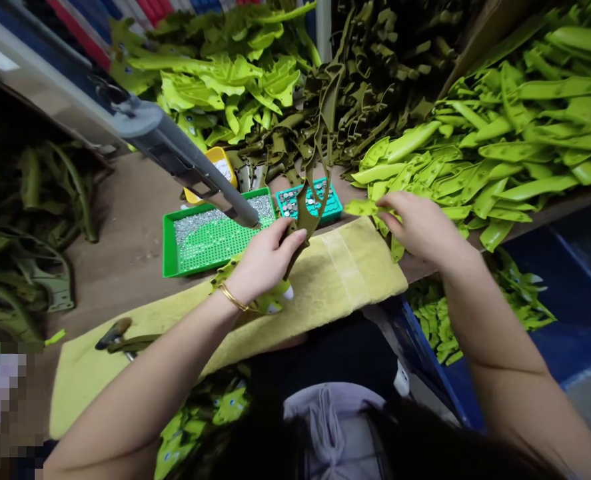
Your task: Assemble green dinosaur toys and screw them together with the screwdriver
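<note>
My left hand [264,259], with a gold bangle [233,297] on its wrist, grips a long olive-green moulded strap piece [311,207] that rises from it toward the back. Under that hand, a lime-green moulded piece [275,300] lies on a yellow towel [345,267]. My right hand [422,227] pinches the end of a narrow lime-green piece [364,208] above the towel's far edge. A grey tool with a long nozzle [185,160] hangs over a green tray [169,240] of small silver studs.
A teal tray of metal studs [309,200] and a yellow box [218,170] stand at the back. Heaps of lime-green and olive pieces [515,147] fill the back and sides. A blue bin [525,353] sits at lower right. A dark tool [112,333] lies on the towel's left.
</note>
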Demonstrator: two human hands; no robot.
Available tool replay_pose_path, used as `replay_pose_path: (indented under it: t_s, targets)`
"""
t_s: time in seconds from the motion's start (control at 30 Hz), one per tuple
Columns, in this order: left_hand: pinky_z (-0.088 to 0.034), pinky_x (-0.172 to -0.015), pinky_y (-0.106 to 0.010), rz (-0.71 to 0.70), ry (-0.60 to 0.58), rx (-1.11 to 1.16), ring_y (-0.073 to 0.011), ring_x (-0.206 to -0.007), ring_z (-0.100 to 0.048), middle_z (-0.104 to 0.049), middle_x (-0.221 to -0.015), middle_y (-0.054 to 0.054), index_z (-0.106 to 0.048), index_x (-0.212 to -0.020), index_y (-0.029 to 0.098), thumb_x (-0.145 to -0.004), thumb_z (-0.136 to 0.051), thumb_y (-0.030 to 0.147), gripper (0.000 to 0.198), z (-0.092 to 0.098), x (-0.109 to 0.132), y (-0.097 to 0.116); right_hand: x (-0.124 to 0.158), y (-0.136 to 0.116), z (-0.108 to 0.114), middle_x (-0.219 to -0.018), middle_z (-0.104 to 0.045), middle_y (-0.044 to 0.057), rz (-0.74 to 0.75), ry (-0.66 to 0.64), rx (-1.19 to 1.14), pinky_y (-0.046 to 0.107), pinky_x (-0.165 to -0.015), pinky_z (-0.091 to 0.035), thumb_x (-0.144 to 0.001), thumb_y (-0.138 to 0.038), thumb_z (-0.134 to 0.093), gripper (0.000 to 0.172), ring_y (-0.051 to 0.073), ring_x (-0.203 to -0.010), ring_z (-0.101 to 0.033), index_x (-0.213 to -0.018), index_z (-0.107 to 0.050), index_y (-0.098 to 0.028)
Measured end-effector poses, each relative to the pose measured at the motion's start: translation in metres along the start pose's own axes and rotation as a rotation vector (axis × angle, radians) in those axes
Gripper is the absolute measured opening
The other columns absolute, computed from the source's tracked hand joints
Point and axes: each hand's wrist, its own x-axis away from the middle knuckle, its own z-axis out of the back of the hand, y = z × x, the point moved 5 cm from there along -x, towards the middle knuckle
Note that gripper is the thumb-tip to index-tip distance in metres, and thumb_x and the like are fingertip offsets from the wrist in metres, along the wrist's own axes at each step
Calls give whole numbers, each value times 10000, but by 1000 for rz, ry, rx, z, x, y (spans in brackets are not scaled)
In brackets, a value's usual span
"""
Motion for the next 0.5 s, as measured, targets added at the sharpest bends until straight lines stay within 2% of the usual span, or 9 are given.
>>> replay_pose_path:
  t_s: [0.1,0.2,0.27,0.33,0.43,0.5]
  targets:
    - [-465,-920,-408,-10,-33,7,-258,-983,-617,-682,-1088,-100,-597,-1132,146,-883,-446,475,440,-4,-2,1,39,-15,22,-1063,-692,93,120,-96,-49,389,-775,-508,-915,-270,-484,214,259,-927,-647,-1043,-641,-202]
    - [-472,-909,-419,-10,-94,7,-264,-962,-626,-689,-1057,-107,-599,-1118,140,-881,-441,480,443,-14,-2,1,48,-30,10,-1075,-680,104,153,-130,-182,406,-832,-516,-914,-258,-489,221,257,-975,-644,-1066,-634,-189]
    - [-476,-902,-430,2,-123,5,-273,-957,-630,-690,-1046,-117,-593,-1132,132,-882,-437,489,463,-20,1,0,41,-34,-9,-1108,-664,109,154,-36,-381,408,-904,-507,-903,-282,-519,247,243,-1037,-624,-1104,-622,-181]
    - [-478,-903,-436,7,-138,9,-277,-963,-632,-690,-1053,-123,-593,-1141,129,-886,-433,495,474,-24,3,-1,30,-31,-30,-1124,-652,95,101,114,-667,395,-941,-500,-885,-340,-557,285,216,-1059,-608,-1123,-622,-197]
    - [-472,-929,-433,-2,-119,9,-276,-1005,-625,-685,-1090,-120,-596,-1165,136,-892,-443,488,471,-25,8,0,15,-22,-61,-1151,-647,51,-149,345,-1220,387,-936,-515,-867,-475,-560,366,183,-1030,-618,-1161,-615,-265]
    - [-466,-948,-427,-31,-93,7,-271,-1027,-620,-678,-1113,-118,-587,-1203,136,-899,-455,472,472,-26,12,3,9,-28,-76,-1133,-665,14,-328,422,-1600,386,-928,-530,-861,-539,-538,395,171,-1012,-636,-1172,-604,-305]
